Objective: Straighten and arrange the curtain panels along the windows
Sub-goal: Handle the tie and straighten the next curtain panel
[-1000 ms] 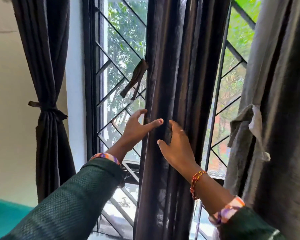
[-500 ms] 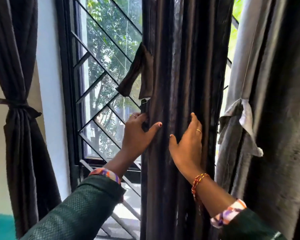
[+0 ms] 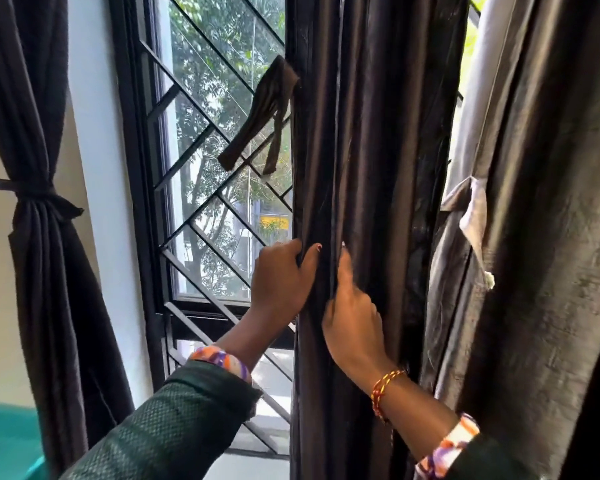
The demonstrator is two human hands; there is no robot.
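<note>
A dark brown curtain panel (image 3: 368, 168) hangs in folds down the middle of the window. My left hand (image 3: 281, 282) grips its left edge, thumb in front and fingers behind the fabric. My right hand (image 3: 354, 317) pinches a fold just to the right, fingers tucked into the pleat. A loose tie-back strap (image 3: 260, 116) dangles from the panel's left edge above my hands. A second panel (image 3: 45, 237), at the far left, is cinched by its tie. A third panel (image 3: 541, 237) hangs at the right.
Behind the curtains is a black window frame with a diagonal metal grille (image 3: 205, 174), trees outside. A white wall strip (image 3: 108, 202) separates the left panel from the window. A teal surface (image 3: 4, 441) lies at the lower left.
Both hands went from lying flat on the middle panel to gripping its folds. The view shifted right and closer, and the tie-back strap now hangs higher above my hands.
</note>
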